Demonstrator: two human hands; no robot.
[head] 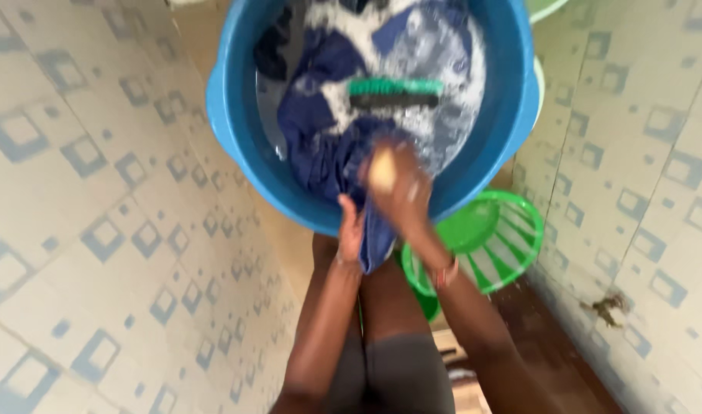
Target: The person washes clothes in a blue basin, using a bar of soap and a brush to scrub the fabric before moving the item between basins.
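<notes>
Head view. A blue basin [236, 115] occupies the top centre of the frame and rests on a tiled floor [98, 230]. It holds soapy water and a dark blue garment [328, 123]. A green scrubbing brush [395, 90] lies on the garment at the basin's middle, untouched.

The garment's lower end is drawn over the basin rim at 6 o'clock and hangs down outside it. The left hand [351, 230] is closed around this hanging end just below the rim. The right hand [397, 180] sits directly above, at 1 o'clock from the left hand, with its fingers wrapped around a pale bar of soap [382, 170] and pressed onto the cloth at the rim. Motion blur obscures the individual fingers.

A green slatted basket [512, 230] with a green lid inside stands at 4 o'clock from the basin, just beside it.

Step in hand, as judged: soaping the section of cloth stretched over the rim. The next move calls for steady tension from the left hand while the soap travels along the fabric, then a shift of grip to a fresh section
</notes>
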